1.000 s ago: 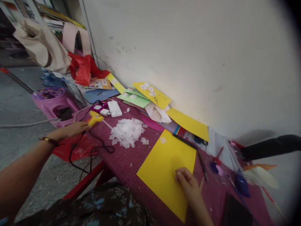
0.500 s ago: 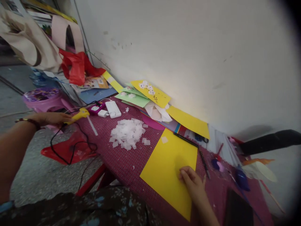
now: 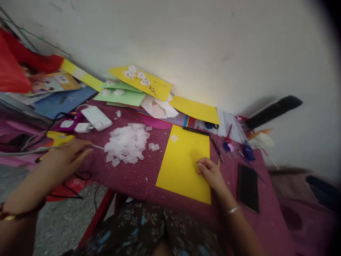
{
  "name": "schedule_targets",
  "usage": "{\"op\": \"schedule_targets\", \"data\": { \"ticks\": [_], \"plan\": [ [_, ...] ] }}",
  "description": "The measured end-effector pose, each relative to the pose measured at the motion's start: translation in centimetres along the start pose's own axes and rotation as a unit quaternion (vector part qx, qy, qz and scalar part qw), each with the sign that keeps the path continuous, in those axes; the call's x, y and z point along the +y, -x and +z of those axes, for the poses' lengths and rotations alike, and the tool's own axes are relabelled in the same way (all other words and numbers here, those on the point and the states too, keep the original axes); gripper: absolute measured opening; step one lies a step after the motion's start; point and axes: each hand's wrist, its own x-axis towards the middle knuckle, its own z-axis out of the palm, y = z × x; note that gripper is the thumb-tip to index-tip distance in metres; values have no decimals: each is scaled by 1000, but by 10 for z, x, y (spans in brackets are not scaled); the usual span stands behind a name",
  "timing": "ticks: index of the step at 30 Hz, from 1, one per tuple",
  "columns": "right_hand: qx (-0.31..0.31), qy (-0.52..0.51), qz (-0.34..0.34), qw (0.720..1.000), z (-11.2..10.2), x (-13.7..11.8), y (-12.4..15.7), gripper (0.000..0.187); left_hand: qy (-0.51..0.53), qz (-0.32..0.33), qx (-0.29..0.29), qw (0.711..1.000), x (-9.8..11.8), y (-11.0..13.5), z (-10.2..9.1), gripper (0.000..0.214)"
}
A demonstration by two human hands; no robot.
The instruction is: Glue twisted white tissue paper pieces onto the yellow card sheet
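My left hand (image 3: 65,158) is closed round the handle of a yellow glue gun (image 3: 57,138), whose clear glue stick pokes out toward a pile of white paper squares (image 3: 127,143). The hand is motion-blurred at the table's left edge. My right hand (image 3: 211,171) rests with curled fingers on the right side of a yellow paper sheet (image 3: 183,161) lying flat on the red checked tablecloth (image 3: 138,176). One small white square (image 3: 174,138) lies near that sheet's far edge.
A white charger (image 3: 96,118) and a purple device (image 3: 68,122) with black cable sit at the left. Green and yellow cards (image 3: 141,82) lean on the wall. A black phone (image 3: 248,187), pens (image 3: 216,148) and a blue bottle (image 3: 248,153) lie to the right.
The view swung right and down. My left hand carried the glue gun from off the table's left side in toward the white paper pile. My right hand stayed on the yellow sheet.
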Motion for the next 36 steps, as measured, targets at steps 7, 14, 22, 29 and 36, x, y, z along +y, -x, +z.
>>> {"op": "schedule_targets", "data": {
  "ticks": [7, 14, 22, 29, 36],
  "plan": [
    [-1, -4, -15, 1000, -1, 4, 1, 34, -11, 177, -49, 983, 94, -65, 41, 47],
    [-9, 7, -12, 1000, -4, 4, 3, 32, 61, 162, -13, 985, 107, -39, 60, 38],
    [-26, 38, 2, 999, -7, 5, 3, 32, 1, -116, 5, 993, 57, 41, 68, 28],
    [-30, 40, 6, 999, -9, 8, 4, 29, 59, -23, 6, 998, 94, -3, 92, 10],
    [-31, 38, -2, 999, -9, 5, 3, 33, 5, 70, -39, 997, 134, -66, 91, 18]
  ]
}}
